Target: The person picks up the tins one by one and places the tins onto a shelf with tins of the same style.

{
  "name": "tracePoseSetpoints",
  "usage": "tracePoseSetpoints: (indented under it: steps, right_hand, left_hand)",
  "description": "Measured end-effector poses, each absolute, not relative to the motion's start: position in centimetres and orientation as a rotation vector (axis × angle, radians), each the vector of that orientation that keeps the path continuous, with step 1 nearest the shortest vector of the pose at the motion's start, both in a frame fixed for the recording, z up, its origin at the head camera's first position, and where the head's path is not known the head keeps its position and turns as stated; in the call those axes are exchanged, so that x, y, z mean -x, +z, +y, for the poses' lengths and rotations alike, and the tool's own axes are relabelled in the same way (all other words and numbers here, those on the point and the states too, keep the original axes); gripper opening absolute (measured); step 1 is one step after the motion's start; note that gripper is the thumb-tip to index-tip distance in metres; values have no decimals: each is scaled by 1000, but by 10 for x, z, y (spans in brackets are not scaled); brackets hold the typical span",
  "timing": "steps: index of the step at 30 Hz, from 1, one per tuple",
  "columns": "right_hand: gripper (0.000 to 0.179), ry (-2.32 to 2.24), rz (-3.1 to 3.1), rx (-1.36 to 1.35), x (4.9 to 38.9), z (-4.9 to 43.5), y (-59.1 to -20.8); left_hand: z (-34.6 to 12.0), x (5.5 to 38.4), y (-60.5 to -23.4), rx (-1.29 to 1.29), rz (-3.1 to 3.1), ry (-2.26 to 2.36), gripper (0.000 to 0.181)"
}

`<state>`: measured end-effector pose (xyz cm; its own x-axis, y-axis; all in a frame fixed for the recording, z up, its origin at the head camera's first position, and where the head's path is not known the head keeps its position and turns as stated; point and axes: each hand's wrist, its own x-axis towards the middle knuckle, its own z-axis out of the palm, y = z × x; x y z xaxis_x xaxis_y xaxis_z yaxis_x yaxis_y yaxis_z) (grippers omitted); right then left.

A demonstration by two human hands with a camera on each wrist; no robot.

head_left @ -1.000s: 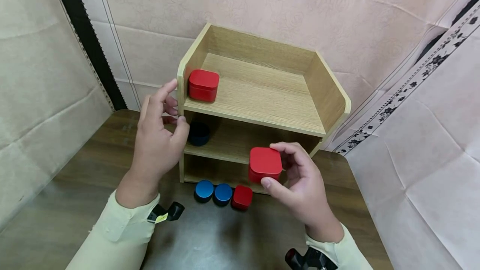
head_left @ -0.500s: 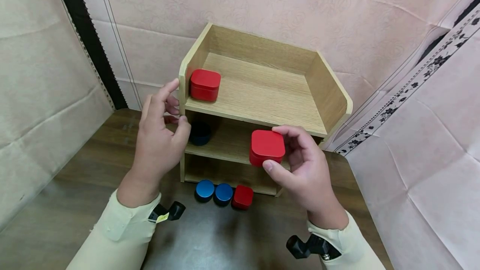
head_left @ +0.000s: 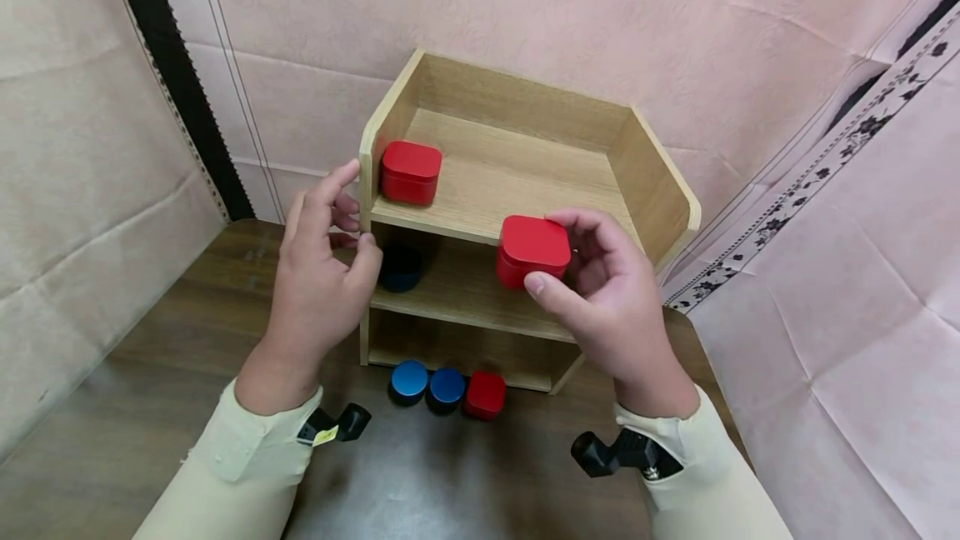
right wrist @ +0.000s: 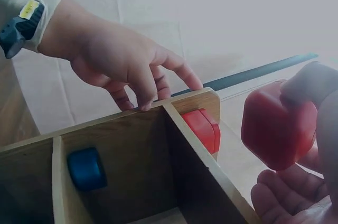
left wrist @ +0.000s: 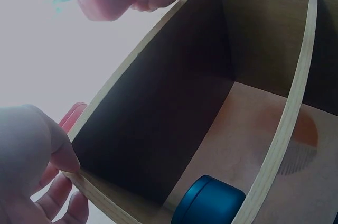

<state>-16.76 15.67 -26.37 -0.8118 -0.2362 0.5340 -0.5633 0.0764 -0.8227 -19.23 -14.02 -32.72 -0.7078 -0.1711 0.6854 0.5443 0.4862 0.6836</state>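
Note:
My right hand (head_left: 615, 307) pinches a red square box (head_left: 534, 248) with rounded corners, thumb at the near side and fingers at the far side. The box is in front of the top shelf's front edge, apart from the wood in the right wrist view. Against the left side panel of the wooden shelf unit (head_left: 525, 186), my left hand (head_left: 318, 282) rests its fingertips and thumb. Another red box (head_left: 411, 173) sits at the left end of the top shelf. Below it, a dark blue round tin (head_left: 400, 267) stands on the middle shelf, also a blue tin (left wrist: 211, 203) in the left wrist view.
On the table (head_left: 420, 482), before the unit, stand a blue round tin (head_left: 408, 380), a second blue tin (head_left: 447, 388) and a smaller red box (head_left: 485, 394) in a row. Pale cloth (head_left: 525, 7) hangs behind and at both sides.
My right hand has raised the red box from the level of the lower shelves to near the top shelf's front edge. The left hand stays at the side panel.

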Motion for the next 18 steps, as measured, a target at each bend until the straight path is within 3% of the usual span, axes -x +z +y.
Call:
tracePoseSetpoints:
  steps: [18]
  right_hand:
    - [46, 1582, -2280, -639, 201, 147, -233]
  left_hand:
    - [-141, 194, -328, 317, -1996, -1281, 80]
